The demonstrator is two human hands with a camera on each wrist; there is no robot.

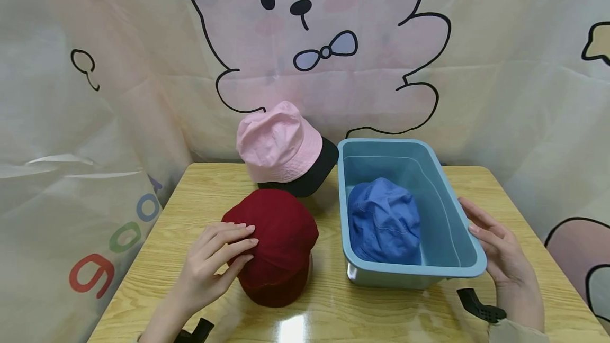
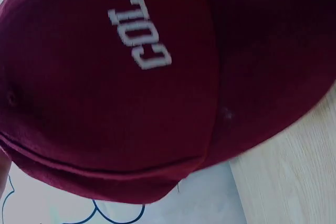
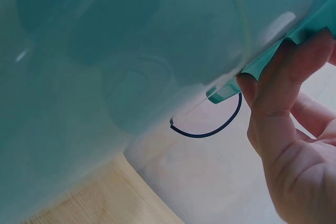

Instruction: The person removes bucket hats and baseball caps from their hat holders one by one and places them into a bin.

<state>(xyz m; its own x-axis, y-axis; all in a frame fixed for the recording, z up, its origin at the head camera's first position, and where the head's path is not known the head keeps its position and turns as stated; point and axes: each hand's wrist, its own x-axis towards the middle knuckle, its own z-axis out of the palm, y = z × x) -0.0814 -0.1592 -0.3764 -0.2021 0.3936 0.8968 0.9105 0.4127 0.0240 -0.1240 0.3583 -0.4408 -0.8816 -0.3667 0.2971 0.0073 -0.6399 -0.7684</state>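
My left hand grips a dark red baseball cap by the left side of its crown. In the left wrist view the cap nearly fills the frame, with pale raised letters across its front. My right hand touches the outer right rim of a blue-green plastic bin. The right wrist view shows this hand's bent fingers against the underside of the rim. A crumpled blue cloth hat lies in the bin, towards its left side.
Behind the red cap sits a pink bucket hat, tilted, with a black brim underneath, close to the bin's left corner. Everything stands on a wooden table. A printed cartoon curtain hangs behind the table and along its sides.
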